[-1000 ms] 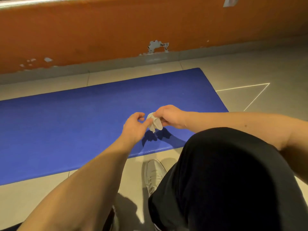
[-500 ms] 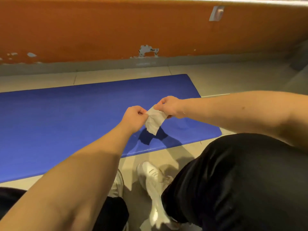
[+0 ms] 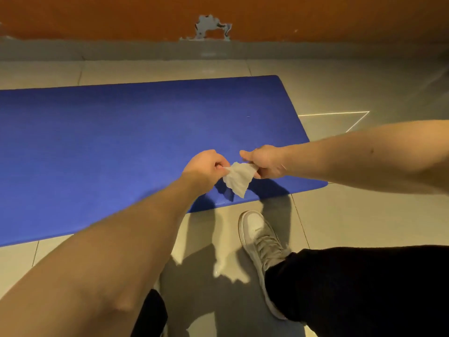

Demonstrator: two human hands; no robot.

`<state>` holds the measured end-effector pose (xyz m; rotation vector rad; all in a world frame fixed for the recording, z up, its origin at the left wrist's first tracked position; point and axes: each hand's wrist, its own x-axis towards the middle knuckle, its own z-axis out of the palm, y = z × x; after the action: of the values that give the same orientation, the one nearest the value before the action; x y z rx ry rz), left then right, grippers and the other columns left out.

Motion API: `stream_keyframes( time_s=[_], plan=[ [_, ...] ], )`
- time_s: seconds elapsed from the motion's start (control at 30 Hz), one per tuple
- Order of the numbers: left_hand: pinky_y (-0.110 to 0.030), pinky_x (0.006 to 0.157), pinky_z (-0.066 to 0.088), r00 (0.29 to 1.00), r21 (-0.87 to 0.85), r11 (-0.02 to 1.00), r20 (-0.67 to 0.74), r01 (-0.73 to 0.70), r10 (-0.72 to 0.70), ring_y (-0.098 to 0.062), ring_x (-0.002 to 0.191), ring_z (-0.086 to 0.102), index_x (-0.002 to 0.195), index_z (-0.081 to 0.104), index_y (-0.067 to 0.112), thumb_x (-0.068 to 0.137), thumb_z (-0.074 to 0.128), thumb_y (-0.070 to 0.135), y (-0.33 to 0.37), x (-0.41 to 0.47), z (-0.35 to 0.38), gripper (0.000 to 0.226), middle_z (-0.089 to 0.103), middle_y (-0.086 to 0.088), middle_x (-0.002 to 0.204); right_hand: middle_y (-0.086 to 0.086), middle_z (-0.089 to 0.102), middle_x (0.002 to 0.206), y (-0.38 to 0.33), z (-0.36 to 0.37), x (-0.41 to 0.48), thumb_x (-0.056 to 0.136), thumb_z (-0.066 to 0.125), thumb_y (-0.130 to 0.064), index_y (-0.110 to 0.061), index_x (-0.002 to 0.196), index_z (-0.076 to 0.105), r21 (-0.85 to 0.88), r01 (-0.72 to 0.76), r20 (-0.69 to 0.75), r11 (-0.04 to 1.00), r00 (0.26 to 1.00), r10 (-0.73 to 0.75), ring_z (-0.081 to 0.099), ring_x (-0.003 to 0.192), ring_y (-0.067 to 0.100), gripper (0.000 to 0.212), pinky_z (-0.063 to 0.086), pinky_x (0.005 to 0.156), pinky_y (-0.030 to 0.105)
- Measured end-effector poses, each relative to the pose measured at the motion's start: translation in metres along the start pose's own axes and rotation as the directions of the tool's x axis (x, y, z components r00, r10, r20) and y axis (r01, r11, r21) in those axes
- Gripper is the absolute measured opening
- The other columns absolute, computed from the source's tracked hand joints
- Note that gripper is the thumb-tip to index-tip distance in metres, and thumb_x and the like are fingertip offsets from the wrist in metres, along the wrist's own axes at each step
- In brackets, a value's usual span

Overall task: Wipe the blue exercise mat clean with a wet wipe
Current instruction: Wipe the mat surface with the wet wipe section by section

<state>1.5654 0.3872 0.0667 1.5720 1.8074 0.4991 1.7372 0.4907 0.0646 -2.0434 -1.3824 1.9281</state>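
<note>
A blue exercise mat lies flat on the tiled floor, running off the left edge, with its right end near the middle of the view. Above its near right corner I hold a white wet wipe stretched between both hands. My left hand pinches the wipe's left corner. My right hand pinches its right corner. The wipe hangs down in a point, partly unfolded, a little above the mat.
An orange wall with a chipped patch and a grey skirting runs along the back. My white shoe and black trouser leg are on the beige floor tiles just in front of the mat.
My hands have drawn apart, spreading the wipe wider from a crumpled wad. The view has tilted down, showing my shoe and more floor.
</note>
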Motion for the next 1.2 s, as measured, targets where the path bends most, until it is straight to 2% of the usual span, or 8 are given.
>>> stream_keyframes(
  time_s=[0.2, 0.37, 0.5, 0.6, 0.8, 1.0, 1.07, 1.2],
  plan=[
    [-0.036, 0.067, 0.048, 0.991, -0.098, 0.986, -0.015, 0.134, -0.136, -0.019, 0.071, 0.054, 0.08, 0.061, 0.019, 0.093, 0.057, 0.021, -0.031, 0.025, 0.047, 0.014, 0.062, -0.001, 0.08, 0.007, 0.063, 0.116, 0.038, 0.002, 0.026, 0.095, 0.067, -0.011, -0.016, 0.135, 0.058, -0.142, 0.258, 0.17, 0.955, 0.957, -0.234, 0.063, 0.089, 0.021, 0.041, 0.052, 0.071, 0.028],
    [-0.034, 0.07, 0.054, 0.966, -0.265, 0.931, 0.014, 0.252, -0.257, -0.019, 0.072, 0.06, 0.082, 0.061, 0.02, 0.096, 0.063, 0.02, -0.043, 0.041, 0.07, 0.013, 0.066, 0.0, 0.078, -0.005, 0.069, 0.082, 0.058, 0.012, 0.053, 0.09, 0.076, -0.012, -0.011, 0.109, 0.075, -0.354, 0.429, 0.178, 0.831, 0.903, -0.391, 0.06, 0.066, 0.006, 0.019, 0.045, 0.057, 0.009],
    [-0.04, 0.078, 0.058, 0.947, -0.279, 0.909, 0.008, 0.311, -0.322, -0.022, 0.076, 0.064, 0.087, 0.064, 0.019, 0.096, 0.065, 0.02, -0.049, 0.054, 0.081, 0.009, 0.069, -0.003, 0.081, 0.003, 0.071, 0.081, 0.064, 0.007, 0.077, 0.094, 0.068, -0.019, -0.015, 0.091, 0.075, -0.507, 0.488, 0.093, 0.711, 0.851, -0.517, 0.06, 0.073, 0.017, 0.009, 0.051, 0.067, 0.028],
    [-0.043, 0.088, 0.053, 0.927, -0.086, 0.927, -0.054, 0.365, -0.37, -0.03, 0.1, 0.062, 0.108, 0.065, 0.017, 0.095, 0.065, 0.025, -0.057, 0.061, 0.085, 0.015, 0.065, -0.005, 0.107, -0.006, 0.067, 0.082, 0.072, 0.001, 0.096, 0.095, 0.063, -0.027, -0.026, 0.082, 0.071, -0.645, 0.45, -0.074, 0.618, 0.768, -0.637, 0.06, 0.077, 0.019, 0.015, 0.052, 0.064, 0.04],
    [-0.043, 0.104, 0.038, 0.924, 0.447, 0.817, -0.063, 0.364, -0.377, -0.032, 0.132, 0.035, 0.144, 0.043, 0.019, 0.089, 0.069, 0.043, -0.077, 0.059, 0.09, 0.065, 0.036, -0.006, 0.149, 0.013, 0.06, 0.131, 0.114, 0.016, 0.097, 0.093, 0.064, -0.028, -0.01, 0.124, 0.064, -0.906, 0.42, 0.263, 0.053, 0.656, -0.707, 0.053, 0.126, 0.038, 0.037, 0.048, 0.099, 0.044],
    [-0.044, 0.11, 0.034, 0.913, 0.516, 0.788, 0.029, 0.335, -0.407, -0.031, 0.141, 0.021, 0.156, 0.025, 0.023, 0.085, 0.069, 0.055, -0.091, 0.053, 0.092, 0.089, 0.015, -0.002, 0.161, 0.02, 0.018, 0.167, 0.133, 0.037, 0.105, 0.099, -0.001, -0.061, -0.006, 0.159, 0.028, -0.9, 0.422, 0.316, 0.112, 0.807, -0.499, 0.007, 0.155, 0.045, 0.086, 0.021, 0.121, 0.059],
    [-0.043, 0.112, 0.03, 0.907, 0.518, 0.785, 0.04, 0.341, -0.42, -0.03, 0.143, 0.017, 0.158, 0.019, 0.025, 0.086, 0.068, 0.057, -0.09, 0.051, 0.093, 0.093, 0.009, 0.0, 0.164, 0.02, 0.009, 0.168, 0.132, 0.052, 0.098, 0.098, 0.005, -0.061, -0.005, 0.16, 0.023, -0.878, 0.453, 0.331, 0.157, 0.808, -0.487, -0.001, 0.156, 0.039, 0.085, 0.01, 0.125, 0.056],
    [-0.042, 0.113, 0.027, 0.911, 0.514, 0.785, 0.015, 0.346, -0.412, -0.03, 0.143, 0.017, 0.159, 0.019, 0.027, 0.086, 0.067, 0.056, -0.092, 0.047, 0.094, 0.092, 0.008, 0.001, 0.165, 0.01, -0.011, 0.17, 0.132, 0.074, 0.086, 0.105, 0.018, -0.057, -0.009, 0.163, 0.002, -0.855, 0.516, 0.418, 0.049, 0.742, -0.524, -0.018, 0.156, 0.025, 0.077, -0.005, 0.127, 0.045]
  ],
)
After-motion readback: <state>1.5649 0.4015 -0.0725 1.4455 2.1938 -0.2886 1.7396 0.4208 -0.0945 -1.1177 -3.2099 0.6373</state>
